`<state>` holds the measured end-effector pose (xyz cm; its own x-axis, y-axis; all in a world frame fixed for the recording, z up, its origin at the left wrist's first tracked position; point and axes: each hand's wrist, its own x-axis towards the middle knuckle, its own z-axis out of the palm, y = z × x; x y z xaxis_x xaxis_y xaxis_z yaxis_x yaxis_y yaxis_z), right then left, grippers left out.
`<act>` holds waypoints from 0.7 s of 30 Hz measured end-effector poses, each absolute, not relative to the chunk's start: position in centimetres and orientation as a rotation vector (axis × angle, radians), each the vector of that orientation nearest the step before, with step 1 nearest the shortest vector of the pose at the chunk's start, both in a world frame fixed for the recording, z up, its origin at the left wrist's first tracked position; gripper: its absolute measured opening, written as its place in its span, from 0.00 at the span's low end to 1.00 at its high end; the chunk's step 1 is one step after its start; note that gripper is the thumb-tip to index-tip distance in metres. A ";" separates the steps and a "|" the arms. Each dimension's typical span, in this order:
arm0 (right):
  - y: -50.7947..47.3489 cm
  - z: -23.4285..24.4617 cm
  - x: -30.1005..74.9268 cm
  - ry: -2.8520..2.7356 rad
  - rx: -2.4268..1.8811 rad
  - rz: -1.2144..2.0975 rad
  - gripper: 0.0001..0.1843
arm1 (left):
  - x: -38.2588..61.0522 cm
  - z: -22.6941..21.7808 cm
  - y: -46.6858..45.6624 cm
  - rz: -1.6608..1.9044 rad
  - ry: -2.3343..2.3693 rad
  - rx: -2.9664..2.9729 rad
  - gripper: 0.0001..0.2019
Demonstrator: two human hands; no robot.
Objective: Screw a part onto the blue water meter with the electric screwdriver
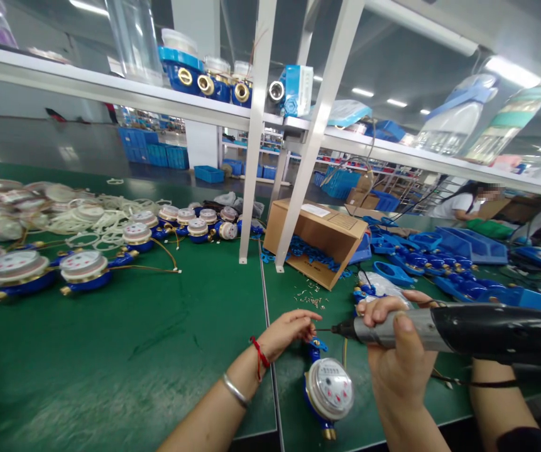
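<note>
Head view: green table (195,351) split by a pale seam (266,301), below a white shelf (110,92); behind, ceiling lamps (510,70) and blue crates (138,145). On the table, close to the front edge, a water meter (330,388): round white dial, red marks, blue body, brass end. Right hand (393,342) closed around a power screwdriver (482,329), grey and black; left hand (286,333) half curled beside its bit (324,330), grip impossible to tell.

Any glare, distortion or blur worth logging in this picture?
Head view: the ceiling light at upper right glares nearly white; head view: pale sheen on the green tabletop, lower left; head view: white posts lean, probably lens distortion or tilt; head view: digits on the near meter hard to read.
</note>
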<state>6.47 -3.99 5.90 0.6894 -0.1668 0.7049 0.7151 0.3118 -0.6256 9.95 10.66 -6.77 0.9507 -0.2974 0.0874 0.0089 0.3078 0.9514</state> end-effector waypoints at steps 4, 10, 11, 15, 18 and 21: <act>-4.7 6.1 6.4 -0.609 -1.134 -0.657 0.17 | 10.4 -7.1 10.4 0.180 -0.285 1.789 0.13; -5.7 5.6 6.6 -0.585 -1.199 -0.666 0.15 | 9.9 -7.7 9.6 0.157 -0.490 2.082 0.10; -5.8 5.3 6.6 -0.575 -1.208 -0.660 0.14 | 9.8 -7.7 9.5 0.156 -0.502 2.106 0.09; -5.9 4.4 7.0 -0.518 -1.278 -0.643 0.11 | 9.7 -7.8 9.4 0.152 -0.530 2.148 0.07; -5.8 3.8 7.2 -0.507 -1.288 -0.618 0.14 | 9.7 -7.9 9.6 0.165 -0.558 2.149 0.08; -5.6 3.3 7.3 -0.500 -1.288 -0.593 0.15 | 9.7 -8.1 9.7 0.172 -0.590 2.157 0.13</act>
